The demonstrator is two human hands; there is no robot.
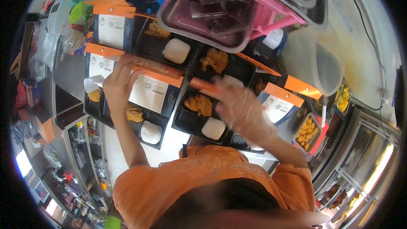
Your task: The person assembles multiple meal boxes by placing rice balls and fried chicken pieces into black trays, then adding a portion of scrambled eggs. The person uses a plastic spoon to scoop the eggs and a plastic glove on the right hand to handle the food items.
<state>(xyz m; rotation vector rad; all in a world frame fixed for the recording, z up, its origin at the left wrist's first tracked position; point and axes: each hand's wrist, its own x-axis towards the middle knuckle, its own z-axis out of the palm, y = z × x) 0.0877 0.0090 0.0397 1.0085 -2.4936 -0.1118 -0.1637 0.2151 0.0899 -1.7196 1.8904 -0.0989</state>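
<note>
While the counter spreads white beneath everything, the biggest thing overhead is a pink basket with a clear lidded container pushed against its lower side, and beside it at the right stands a large translucent tub. Below these lie black meal trays in rows, several with a piece of fried chicken and a white mound of rice in separate compartments. Some trays carry orange and white cardboard sleeves, and one such sleeve lies slanted across the tray near the left hand. A small foil tray of yellow nuggets sits at the right, well apart from the hands.

The person, in an orange shirt, reaches both arms up over the trays. The left hand rests with fingers stretched and spread on the upper left end of the sleeve, pressing on it rather than closing around it. The right hand is blurred over the middle trays, just right of the chicken; an orange strip shows at its fingertips, but whether the hand grips it or is spread flat cannot be told.
</note>
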